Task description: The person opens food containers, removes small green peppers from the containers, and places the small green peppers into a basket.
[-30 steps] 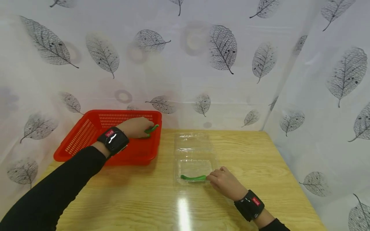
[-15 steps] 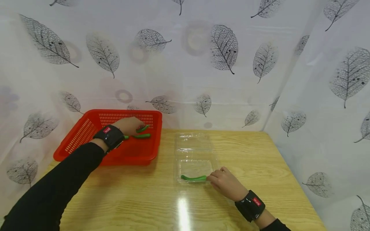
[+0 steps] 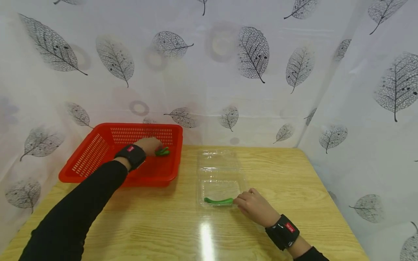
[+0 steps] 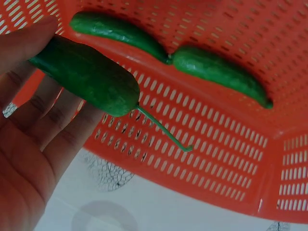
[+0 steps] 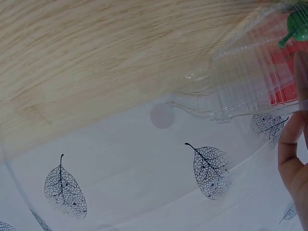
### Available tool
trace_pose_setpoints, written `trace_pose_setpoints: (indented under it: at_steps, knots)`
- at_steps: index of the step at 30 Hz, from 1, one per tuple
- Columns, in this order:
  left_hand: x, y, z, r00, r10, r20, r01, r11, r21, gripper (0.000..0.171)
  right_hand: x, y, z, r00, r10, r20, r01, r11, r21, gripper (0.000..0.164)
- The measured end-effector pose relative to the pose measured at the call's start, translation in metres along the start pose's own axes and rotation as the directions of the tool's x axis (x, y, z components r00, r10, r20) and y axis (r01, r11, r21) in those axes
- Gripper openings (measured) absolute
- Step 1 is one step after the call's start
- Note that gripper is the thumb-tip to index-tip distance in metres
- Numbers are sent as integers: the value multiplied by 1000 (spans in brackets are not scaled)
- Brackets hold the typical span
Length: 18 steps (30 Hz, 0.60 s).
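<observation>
In the left wrist view, my left hand [image 3: 149, 145] holds a green chili pepper [image 4: 91, 77] between thumb and fingers, its thin stem pointing away from the palm. Two more green chili peppers [image 4: 118, 33] [image 4: 216, 70] lie end to end in the red plastic basket [image 3: 78, 154], below that hand. On the table, a clear plastic box [image 3: 218, 186] lies open with its lid folded back. One green chili pepper [image 3: 218, 201] rests along its near side. My right hand [image 3: 258, 207] pinches the box's near right corner with bent fingers; the fingertips are partly hidden.
The wooden table [image 3: 156, 224] ends at a white leaf-printed curtain [image 3: 209, 72] behind and on the right. The basket's slotted walls rise around my left hand. Black bands with red labels circle both wrists.
My left hand has shifted slightly left and then lower into the basket, with the green chili pepper in it. My right hand and the clear box stay in place.
</observation>
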<state>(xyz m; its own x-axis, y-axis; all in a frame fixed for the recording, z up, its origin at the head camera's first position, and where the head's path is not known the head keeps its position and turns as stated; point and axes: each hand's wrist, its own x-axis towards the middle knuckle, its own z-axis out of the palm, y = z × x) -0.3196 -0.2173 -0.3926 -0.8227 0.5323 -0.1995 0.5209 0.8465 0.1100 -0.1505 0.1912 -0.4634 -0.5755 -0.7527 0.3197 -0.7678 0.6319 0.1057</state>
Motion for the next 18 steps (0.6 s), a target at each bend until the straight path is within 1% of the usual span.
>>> trace_pose_setpoints:
  at_steps: [2, 5, 8, 11, 14, 16, 18]
  knots:
    - [4, -1, 5, 1000, -11, 5, 11, 1000, 0, 14, 0, 0, -1, 1000, 1, -4, -1, 1000, -1, 23]
    - [9, 1, 9, 1000, -24, 17, 24, 999, -24, 13, 1, -1, -3, 1000, 1, -10, -1, 1000, 3, 23]
    - [12, 4, 12, 999, -20, 35, 21, 999, -30, 15, 1, -1, -3, 1000, 2, -11, -2, 1000, 4, 23]
    - [13, 5, 17, 997, -43, 60, 46, 998, -51, 14, 1, -1, -3, 1000, 3, -9, -3, 1000, 4, 23]
    - [15, 4, 23, 996, -47, 73, 51, 997, -63, 8, 0, 0, -3, 1000, 5, -6, -5, 1000, 4, 22]
    - [16, 3, 28, 997, -36, 69, 40, 998, -50, 5, 0, 0, -3, 1000, 5, -3, -5, 1000, 7, 22]
    - [16, 2, 32, 998, -13, 57, 15, 1000, -22, 11, 0, -1, -3, 1000, 5, 0, -5, 1000, 7, 23]
